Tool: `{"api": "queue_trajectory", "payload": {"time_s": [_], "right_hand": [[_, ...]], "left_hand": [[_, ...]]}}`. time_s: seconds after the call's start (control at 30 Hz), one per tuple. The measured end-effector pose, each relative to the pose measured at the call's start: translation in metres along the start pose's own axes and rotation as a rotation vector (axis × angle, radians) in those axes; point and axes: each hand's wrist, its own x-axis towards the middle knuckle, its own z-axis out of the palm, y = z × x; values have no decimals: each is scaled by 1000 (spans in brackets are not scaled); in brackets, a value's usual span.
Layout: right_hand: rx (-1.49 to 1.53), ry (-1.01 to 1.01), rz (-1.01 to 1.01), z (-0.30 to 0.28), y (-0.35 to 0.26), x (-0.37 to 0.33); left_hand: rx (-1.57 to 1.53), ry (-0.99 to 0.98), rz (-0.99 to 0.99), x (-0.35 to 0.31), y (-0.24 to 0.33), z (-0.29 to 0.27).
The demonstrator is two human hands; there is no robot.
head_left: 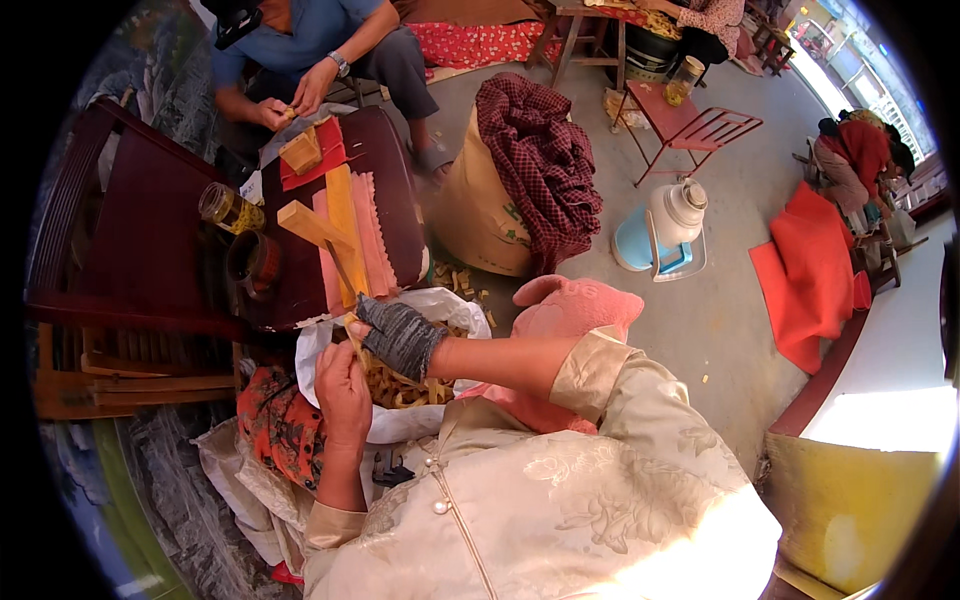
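My left hand (343,388) is closed with its fingertips on a thin pale strip (352,326), apparently wood. Close beside it, my right hand (402,338) wears a grey fingerless glove, its fingers curled together at the strip's upper end. What lies inside that grip is hidden. A wooden block (312,223) with a narrow metal shaft (342,272) slants down toward the right fingers; whether they touch it I cannot tell. Behind it runs a yellow wooden board (341,200) over pink cloth (373,240). Below my hands, a white sack (312,352) holds many short wood pieces (400,388).
Across the dark red chair (390,150), a person (310,50) works near a wooden block (302,150). A glass jar (230,208) and a dark cup (253,262) stand left. A large sack (480,205), a blue-and-white thermos (662,230) and a red folding chair (690,120) stand right.
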Motion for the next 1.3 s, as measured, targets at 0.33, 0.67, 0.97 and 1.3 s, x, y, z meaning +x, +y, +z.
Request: {"api": "queue_trajectory", "payload": {"time_s": [0.33, 0.67, 0.97, 1.3], "right_hand": [[1138, -684, 724, -22, -38, 8], [-248, -331, -168, -30, -38, 14], [374, -412, -141, -22, -27, 18], [892, -248, 510, -37, -43, 25]], "left_hand": [[-103, 340, 276, 4, 16, -21], [-1049, 115, -105, 8, -4, -12], [-657, 176, 76, 13, -7, -18], [-795, 363, -8, 8, 0, -8]]}}
